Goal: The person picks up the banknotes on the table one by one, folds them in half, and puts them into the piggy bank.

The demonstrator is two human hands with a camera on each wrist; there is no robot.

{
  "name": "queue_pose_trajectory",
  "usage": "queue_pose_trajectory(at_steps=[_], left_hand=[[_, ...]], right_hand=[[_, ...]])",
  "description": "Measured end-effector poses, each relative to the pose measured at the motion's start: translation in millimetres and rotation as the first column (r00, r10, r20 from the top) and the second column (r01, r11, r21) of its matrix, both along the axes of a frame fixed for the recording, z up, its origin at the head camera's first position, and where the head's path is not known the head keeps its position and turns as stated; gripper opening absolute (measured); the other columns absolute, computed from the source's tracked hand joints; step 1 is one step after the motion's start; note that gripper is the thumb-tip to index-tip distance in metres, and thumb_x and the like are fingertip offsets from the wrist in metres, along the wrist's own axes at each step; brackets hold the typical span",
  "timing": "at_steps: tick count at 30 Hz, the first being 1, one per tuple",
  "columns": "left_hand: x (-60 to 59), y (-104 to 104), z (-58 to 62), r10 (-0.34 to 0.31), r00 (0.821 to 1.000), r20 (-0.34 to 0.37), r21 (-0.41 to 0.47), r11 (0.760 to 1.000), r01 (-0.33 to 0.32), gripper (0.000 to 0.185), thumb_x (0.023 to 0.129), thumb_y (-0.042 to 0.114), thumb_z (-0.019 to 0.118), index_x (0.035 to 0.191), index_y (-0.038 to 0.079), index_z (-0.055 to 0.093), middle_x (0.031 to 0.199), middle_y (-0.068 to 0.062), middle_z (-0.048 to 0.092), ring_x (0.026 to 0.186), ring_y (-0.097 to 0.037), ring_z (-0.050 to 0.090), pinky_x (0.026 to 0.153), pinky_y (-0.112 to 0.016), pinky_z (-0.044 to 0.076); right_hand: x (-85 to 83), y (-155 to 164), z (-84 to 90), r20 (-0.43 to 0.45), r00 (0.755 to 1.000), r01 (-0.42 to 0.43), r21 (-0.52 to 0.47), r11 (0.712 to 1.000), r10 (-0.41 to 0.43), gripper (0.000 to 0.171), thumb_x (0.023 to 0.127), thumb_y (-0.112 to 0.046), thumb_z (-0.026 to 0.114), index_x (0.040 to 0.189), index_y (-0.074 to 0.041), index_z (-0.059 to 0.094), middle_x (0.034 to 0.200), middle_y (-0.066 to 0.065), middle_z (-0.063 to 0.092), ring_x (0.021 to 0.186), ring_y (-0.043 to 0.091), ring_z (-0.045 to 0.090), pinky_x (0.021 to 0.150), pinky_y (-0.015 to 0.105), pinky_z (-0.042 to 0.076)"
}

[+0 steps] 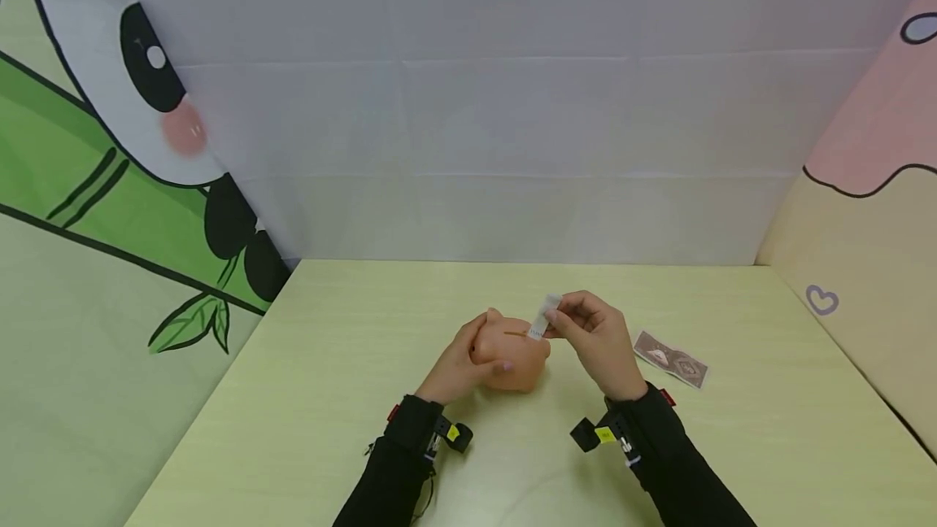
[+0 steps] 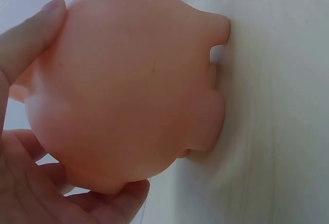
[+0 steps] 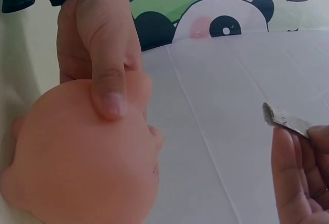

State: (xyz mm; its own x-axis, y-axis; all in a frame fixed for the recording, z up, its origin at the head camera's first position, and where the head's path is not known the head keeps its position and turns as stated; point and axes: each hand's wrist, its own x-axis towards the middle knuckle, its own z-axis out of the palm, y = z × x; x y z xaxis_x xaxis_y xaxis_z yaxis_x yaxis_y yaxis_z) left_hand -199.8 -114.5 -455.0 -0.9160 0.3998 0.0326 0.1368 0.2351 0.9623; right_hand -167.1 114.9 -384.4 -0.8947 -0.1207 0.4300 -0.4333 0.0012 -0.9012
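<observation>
A peach-coloured piggy bank [image 1: 518, 366] stands on its short feet, a dark slot [image 1: 515, 334] along its top. My left hand [image 1: 455, 369] grips its left side; in the left wrist view the thumb lies on one side of the body and curled fingers on the other. Between the thumb and fingers of my right hand [image 1: 596, 341] is a narrow folded paper note [image 1: 542, 318], held slanting down, its lower end overlapping the slot's right end in the head view. From the right wrist, the folded note [image 3: 288, 120] shows several layers at its end.
A flat brownish banknote [image 1: 671, 359] lies on the pale table [image 1: 351, 332] just right of my right hand. Behind the table rises a plain light wall [image 1: 512, 120]; cartoon-printed panels stand at the left and right.
</observation>
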Motion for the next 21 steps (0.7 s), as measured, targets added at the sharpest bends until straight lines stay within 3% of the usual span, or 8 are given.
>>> queue_pose_trajectory(at_steps=[10,21], left_hand=[[-1.8,-0.7,-0.2,0.026,0.998,-0.05,-0.023,0.999,-0.027,0.088,0.085,0.032,0.078,0.155,0.021,0.026,0.152,-0.003,0.039,0.131,-0.025,0.048,0.109,-0.048,0.04],[-0.5,-0.6,-0.4,0.033,0.998,-0.047,-0.044,0.998,-0.035,0.092,0.086,0.033,0.077,0.157,0.016,0.021,0.156,-0.005,0.034,0.136,-0.027,0.043,0.112,-0.051,0.037]], right_hand=[[-30.8,-6.6,-6.5,0.03,0.999,-0.012,0.008,1.0,0.011,0.019,0.092,-0.003,0.066,0.101,0.012,0.06,0.087,0.003,0.062,0.074,0.008,0.068,0.072,0.026,0.06],[-39.6,-14.4,-19.0,0.022,1.0,0.005,0.135,0.991,-0.008,0.014,0.091,-0.005,0.068,0.099,0.007,0.066,0.092,0.025,0.066,0.074,0.008,0.066,0.072,0.021,0.057]])
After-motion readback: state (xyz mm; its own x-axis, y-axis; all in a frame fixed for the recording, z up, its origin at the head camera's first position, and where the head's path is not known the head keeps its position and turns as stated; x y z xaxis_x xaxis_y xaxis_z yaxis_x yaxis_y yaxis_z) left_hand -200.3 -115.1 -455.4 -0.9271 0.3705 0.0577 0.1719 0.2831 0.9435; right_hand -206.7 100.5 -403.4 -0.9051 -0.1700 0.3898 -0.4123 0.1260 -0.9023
